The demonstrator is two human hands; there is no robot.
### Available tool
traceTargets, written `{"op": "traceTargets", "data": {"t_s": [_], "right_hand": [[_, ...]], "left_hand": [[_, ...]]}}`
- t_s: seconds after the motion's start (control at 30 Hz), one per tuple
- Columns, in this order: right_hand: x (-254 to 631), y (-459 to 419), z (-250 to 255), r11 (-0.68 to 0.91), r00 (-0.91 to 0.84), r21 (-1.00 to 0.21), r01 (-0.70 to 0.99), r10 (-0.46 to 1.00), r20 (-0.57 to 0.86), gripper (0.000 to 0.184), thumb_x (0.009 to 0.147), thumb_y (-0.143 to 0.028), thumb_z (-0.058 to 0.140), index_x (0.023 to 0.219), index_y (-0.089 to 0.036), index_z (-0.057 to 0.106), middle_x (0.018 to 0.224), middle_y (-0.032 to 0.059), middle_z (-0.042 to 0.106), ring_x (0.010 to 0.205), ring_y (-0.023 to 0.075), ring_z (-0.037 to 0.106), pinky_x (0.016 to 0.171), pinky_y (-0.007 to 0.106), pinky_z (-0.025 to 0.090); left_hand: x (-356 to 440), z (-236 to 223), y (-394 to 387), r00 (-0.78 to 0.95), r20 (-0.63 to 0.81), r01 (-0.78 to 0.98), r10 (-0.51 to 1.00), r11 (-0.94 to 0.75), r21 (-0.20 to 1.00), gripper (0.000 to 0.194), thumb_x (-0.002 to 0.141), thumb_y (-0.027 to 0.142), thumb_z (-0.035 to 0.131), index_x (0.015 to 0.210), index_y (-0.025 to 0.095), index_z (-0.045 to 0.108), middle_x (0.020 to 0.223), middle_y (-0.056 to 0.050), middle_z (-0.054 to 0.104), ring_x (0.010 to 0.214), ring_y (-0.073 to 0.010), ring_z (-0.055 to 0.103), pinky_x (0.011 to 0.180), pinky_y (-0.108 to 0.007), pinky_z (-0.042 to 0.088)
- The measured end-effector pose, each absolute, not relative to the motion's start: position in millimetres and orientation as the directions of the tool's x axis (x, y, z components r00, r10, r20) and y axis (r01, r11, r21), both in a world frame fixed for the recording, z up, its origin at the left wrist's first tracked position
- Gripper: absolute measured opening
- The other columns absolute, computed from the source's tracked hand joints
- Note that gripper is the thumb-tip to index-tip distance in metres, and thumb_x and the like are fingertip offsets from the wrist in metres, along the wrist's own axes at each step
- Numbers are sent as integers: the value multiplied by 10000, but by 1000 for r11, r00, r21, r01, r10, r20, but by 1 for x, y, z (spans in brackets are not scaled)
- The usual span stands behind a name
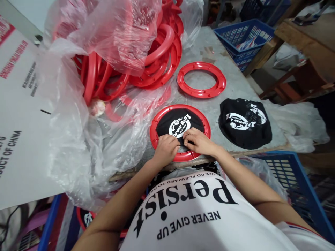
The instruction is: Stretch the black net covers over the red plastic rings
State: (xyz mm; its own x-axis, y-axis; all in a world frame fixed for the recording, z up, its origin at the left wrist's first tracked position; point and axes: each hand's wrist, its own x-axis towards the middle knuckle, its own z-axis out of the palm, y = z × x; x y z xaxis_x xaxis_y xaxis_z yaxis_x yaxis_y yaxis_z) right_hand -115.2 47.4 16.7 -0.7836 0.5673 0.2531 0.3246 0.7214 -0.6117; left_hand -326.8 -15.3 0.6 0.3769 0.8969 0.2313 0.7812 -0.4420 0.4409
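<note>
Pinched at the Edge

The left hand point(165, 148) and right hand point(197, 141) pinch the near edge of a black cloth point(179, 122) printed "Throw Ball" in white. It partly fills a red ring point(153, 132) lying on the grey table point(237, 85).

The near ring point(153, 129) looks like smooth, glossy red plastic, while the black cloth point(165, 122) lying within it is matt and soft, with flat white print. The spare ring point(201, 93) has the same hard shine, as do the heaped rings point(171, 64) under the bag point(112, 31), which is thin, clear, crinkled plastic with bright glints. The folded cloth point(243, 134) at the right is dull and creased. The tabletop point(235, 85) is grey, matt and marked; the basket point(258, 26) smooth blue plastic, the bench point(309, 35) brown wood, the box point(26, 167) smooth white card, the shirt point(193, 226) matt cloth
</note>
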Motion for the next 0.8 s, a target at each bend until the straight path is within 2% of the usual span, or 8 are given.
{"op": "traceTargets", "data": {"t_s": [0.1, 0.17, 0.3, 0.4, 0.47, 0.53, 0.8], "right_hand": [[-112, 39, 15, 729, -732, -599, 331, 599, 325, 121, 945, -135, 553, 854, -177, 619, 1005, 83, 601, 938, 275, 521, 850, 436, 457], [-109, 30, 14, 729, -669, -595, 339, 632, 392, 90, 949, -174, 537, 952, -177, 626, 1057, 97, 594, 962, 290, 520, 863, 464, 448], [-109, 14, 9, 745, -602, -572, 343, 642, 475, 204, 974, -317, 566, 1121, -175, 572, 1177, 132, 565, 1033, 324, 513, 890, 503, 437], [-114, 9, 2, 769, -591, -517, 376, 629, 505, 196, 994, -341, 559, 1087, -168, 556, 1192, 149, 562, 1040, 336, 510, 862, 503, 435], [-115, 10, -4, 780, -576, -484, 398, 623, 530, 106, 1013, -266, 519, 1014, -171, 564, 1139, 135, 585, 995, 316, 519, 829, 481, 435], [-114, 11, -8, 793, -568, -469, 389, 607, 556, 119, 1024, -193, 480, 949, -176, 572, 1068, 109, 606, 932, 286, 528, 795, 452, 433], [-103, 10, -11, 788, -577, -564, 247, 587, 568, 156, 1018, -165, 497, 898, -181, 595, 971, 84, 618, 847, 246, 540, 756, 412, 445]], "left_hand": [[-326, -3, -17, 376, 318, 760, 870, -486, 432, 126, 938, 213, 544, 888, 198, 658, 924, -30, 688, 905, -201, 552, 824, -383, 384], [-326, -5, -19, 370, 369, 751, 853, -508, 421, 116, 932, 199, 553, 891, 191, 661, 910, -29, 683, 885, -197, 551, 807, -375, 387], [-324, -4, -22, 354, 421, 747, 835, -523, 410, 99, 925, 193, 568, 894, 184, 661, 898, -30, 673, 872, -192, 543, 790, -369, 385], [-322, -2, -23, 356, 432, 750, 829, -529, 397, 98, 926, 203, 572, 895, 186, 663, 896, -31, 672, 873, -193, 539, 782, -371, 376], [-321, -1, -23, 362, 430, 753, 827, -531, 387, 104, 930, 212, 570, 890, 186, 663, 900, -34, 672, 877, -194, 537, 783, -371, 375], [-320, -2, -23, 365, 440, 756, 820, -537, 374, 113, 935, 216, 564, 889, 184, 662, 902, -38, 671, 873, -193, 532, 781, -370, 376], [-316, -14, -25, 455, 540, 691, 708, -663, 286, 147, 910, 116, 520, 899, 179, 653, 850, -38, 652, 828, -176, 516, 735, -345, 392]]}}
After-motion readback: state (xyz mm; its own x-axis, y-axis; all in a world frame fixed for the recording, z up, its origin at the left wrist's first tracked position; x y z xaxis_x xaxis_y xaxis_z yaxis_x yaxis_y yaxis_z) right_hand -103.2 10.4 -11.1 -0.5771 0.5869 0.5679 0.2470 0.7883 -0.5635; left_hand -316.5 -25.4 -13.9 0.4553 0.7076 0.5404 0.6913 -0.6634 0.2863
